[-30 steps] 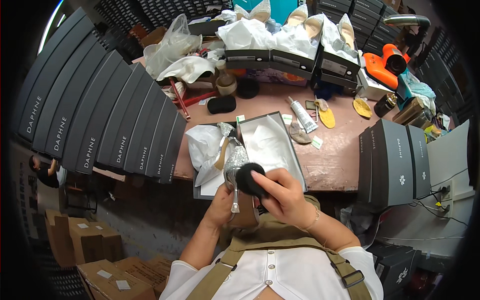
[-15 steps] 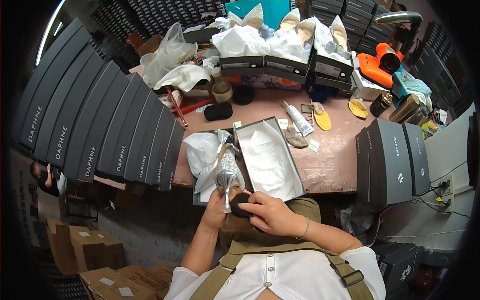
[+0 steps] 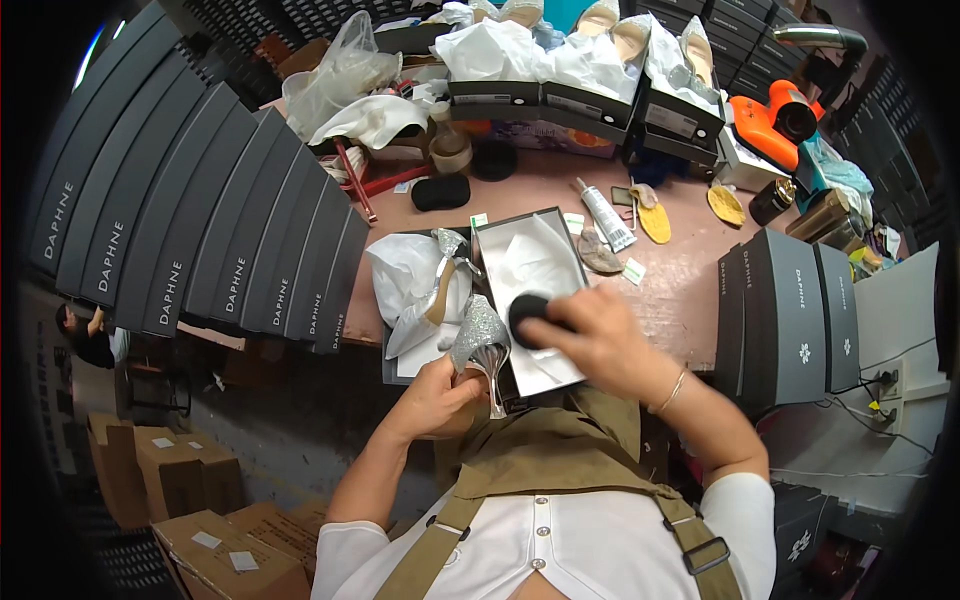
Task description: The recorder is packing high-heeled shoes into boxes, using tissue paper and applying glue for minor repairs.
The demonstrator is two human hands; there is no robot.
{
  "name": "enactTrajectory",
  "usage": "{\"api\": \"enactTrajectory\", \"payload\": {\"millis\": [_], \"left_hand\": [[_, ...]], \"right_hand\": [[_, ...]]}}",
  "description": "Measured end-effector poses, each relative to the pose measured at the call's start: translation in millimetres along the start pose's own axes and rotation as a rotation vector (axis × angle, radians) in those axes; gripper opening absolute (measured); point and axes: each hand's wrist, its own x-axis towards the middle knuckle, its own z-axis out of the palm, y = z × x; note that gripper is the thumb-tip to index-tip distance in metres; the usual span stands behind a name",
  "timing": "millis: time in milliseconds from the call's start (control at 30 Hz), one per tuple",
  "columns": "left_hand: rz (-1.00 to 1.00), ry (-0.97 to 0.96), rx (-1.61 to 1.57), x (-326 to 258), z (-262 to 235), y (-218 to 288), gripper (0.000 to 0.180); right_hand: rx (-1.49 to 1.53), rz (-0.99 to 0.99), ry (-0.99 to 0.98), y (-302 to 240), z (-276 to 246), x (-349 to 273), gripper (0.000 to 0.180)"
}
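My left hand [image 3: 432, 398] grips a silver glitter high-heeled shoe [image 3: 481, 330] by its heel end, with the shiny metallic heel toward me. A round black pad [image 3: 527, 320] is in my right hand [image 3: 607, 338], over the tissue-lined half of an open grey shoebox [image 3: 577, 255] and apart from the shoe. The right hand is slightly blurred. Another silver shoe [image 3: 447, 268] rests in the left half, against white tissue paper [image 3: 402, 278].
Stacked grey shoeboxes flank the bench, a tall row [image 3: 190, 210] at left and several [image 3: 775, 310] at right. A glue-like tube [image 3: 607, 217], yellow pads [image 3: 654, 222] and a black oval case [image 3: 440, 193] lie beyond. Open boxes of shoes [image 3: 590, 90] and an orange heat tool [image 3: 765, 130] stand behind.
My right hand has drawn the black pad away from the shoe's heel, up and to the right. The shoe in my left hand has shifted right and turned, and its glittery side shows more.
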Motion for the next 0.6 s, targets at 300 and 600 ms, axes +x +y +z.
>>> {"api": "enactTrajectory", "payload": {"millis": [300,600], "left_hand": [[-0.028,-0.141,-0.969,24,15,-1,0.029],[-0.044,-0.043,-1.1,52,10,-4,0.047]], "right_hand": [[0.262,0.394,0.3,-38,27,-7,0.046],[-0.046,0.668,0.242,95,25,-88,0.036]]}}
